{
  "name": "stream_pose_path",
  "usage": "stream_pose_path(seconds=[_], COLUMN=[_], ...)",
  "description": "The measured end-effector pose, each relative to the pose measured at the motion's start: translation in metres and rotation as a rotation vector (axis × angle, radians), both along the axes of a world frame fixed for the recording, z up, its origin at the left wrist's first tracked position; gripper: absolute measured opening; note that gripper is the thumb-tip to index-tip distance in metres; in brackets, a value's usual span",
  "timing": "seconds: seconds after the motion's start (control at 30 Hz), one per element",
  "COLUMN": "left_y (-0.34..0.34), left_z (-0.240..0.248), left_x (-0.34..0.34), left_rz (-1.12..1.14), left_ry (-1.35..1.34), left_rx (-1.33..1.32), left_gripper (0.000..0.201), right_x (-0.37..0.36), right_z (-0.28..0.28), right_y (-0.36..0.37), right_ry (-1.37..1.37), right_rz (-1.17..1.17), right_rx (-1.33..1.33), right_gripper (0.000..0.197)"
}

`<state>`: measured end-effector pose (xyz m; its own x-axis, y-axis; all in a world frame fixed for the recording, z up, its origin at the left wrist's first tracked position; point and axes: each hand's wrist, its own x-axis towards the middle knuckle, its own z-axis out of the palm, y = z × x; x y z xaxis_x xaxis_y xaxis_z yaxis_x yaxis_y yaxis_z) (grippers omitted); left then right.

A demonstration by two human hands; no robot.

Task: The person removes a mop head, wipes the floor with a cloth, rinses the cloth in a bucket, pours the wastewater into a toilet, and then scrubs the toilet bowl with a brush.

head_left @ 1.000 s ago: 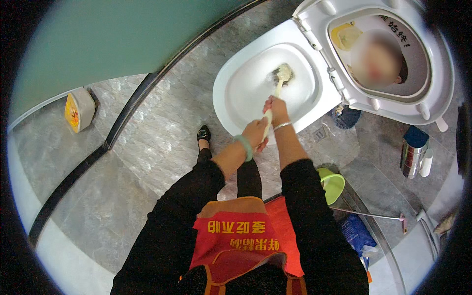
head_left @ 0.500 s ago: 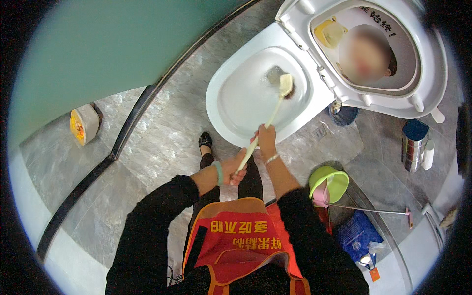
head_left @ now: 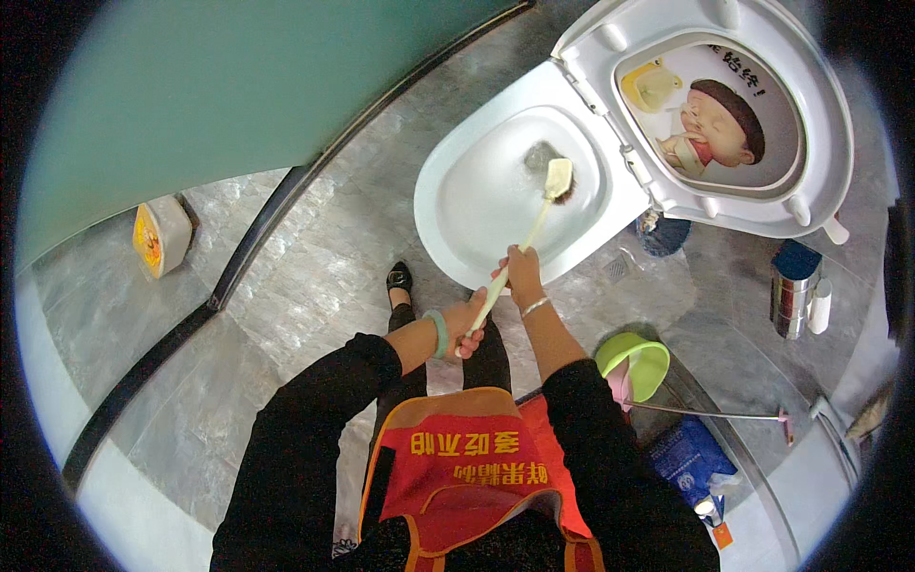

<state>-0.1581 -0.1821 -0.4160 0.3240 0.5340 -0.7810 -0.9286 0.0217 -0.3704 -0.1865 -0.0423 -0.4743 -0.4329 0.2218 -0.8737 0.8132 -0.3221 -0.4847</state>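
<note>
A pale cream toilet brush (head_left: 539,221) slants from my hands up into the white toilet bowl (head_left: 456,176). My left hand (head_left: 464,319) is wrapped round the lower end of its handle. Farther up the handle, near the bowl's front rim, my right hand (head_left: 520,275) grips it. The brush head, with dark bristles beneath, rests against the right inner side of the bowl. Left of it, water shows in the bowl's drain. The toilet lid and seat (head_left: 827,181) stand raised, with a cartoon sticker (head_left: 721,124) inside.
A lime-green basin (head_left: 651,368) and a pink dipper (head_left: 620,379) lie at the right, near a blue bag (head_left: 688,461). A dark bin (head_left: 664,235) stands beside the toilet, a metal canister (head_left: 790,303) farther right. At the left are a green glass panel (head_left: 210,95) and a white tub (head_left: 170,236).
The toilet sits slightly farther right in view. Both hands keep hold of the brush, whose head has shifted slightly down and to the right in the picture.
</note>
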Motion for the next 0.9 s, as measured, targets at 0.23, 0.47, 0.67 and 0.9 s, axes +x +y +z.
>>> stream_pose_path(seconds=[0.23, 0.47, 0.67, 0.9], left_y=[-0.052, 0.003, 0.024, -0.001], left_z=[0.045, 0.002, -0.052, -0.016], left_x=[0.056, -0.010, -0.087, 0.031], left_rz=[-0.208, 0.004, -0.431, -0.345], left_ry=[0.350, 0.380, 0.947, 1.552], left_rx=[-0.049, -0.155, -0.176, -0.022], left_gripper=[0.067, 0.050, 0.033, 0.071], right_x=[0.077, -0.017, -0.097, 0.005], right_z=[0.008, -0.043, -0.084, -0.043], right_y=[-0.042, 0.001, 0.015, -0.010], right_ry=[-0.045, 0.012, -0.110, 0.032], right_rz=[0.001, 0.044, -0.088, -0.362], right_rx=[-0.085, -0.235, -0.101, -0.318], right_gripper=[0.014, 0.023, 0.023, 0.040])
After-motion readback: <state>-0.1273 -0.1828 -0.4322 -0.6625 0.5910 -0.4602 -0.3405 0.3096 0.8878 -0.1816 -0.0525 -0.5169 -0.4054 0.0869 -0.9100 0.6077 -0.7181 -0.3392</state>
